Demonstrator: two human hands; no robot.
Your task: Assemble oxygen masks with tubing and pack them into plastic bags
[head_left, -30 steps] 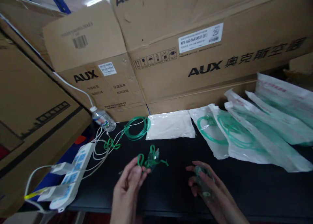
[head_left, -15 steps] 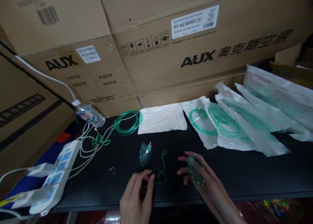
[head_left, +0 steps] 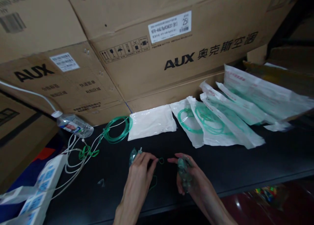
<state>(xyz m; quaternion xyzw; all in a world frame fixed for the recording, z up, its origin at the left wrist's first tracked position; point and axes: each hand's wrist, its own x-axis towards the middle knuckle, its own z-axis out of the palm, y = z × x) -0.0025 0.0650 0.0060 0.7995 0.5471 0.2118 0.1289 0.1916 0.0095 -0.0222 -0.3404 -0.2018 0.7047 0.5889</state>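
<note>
My left hand is closed in a pinch on a thin green elastic cord, whose small loop stands out past the fingertips. More of the cord trails down onto the black tabletop below. Just behind the left knuckles lies a clear green plastic mask with a pale connector, partly covered by the hand. My right hand holds a second see-through green plastic piece, which looks like a mask, against its fingers and palm. Its index finger points toward the cord's loop, apart from it.
Coiled green tubing lies beside a white packet. Several packaged green tubing sets spread along the right. At left are a water bottle, a power strip and cables. Cardboard boxes wall off the back.
My left hand has moved forward and taken the green cord's end, lifting it. My right hand has come nearer, its fingers curling more around the plastic piece. The view has shifted right.
</note>
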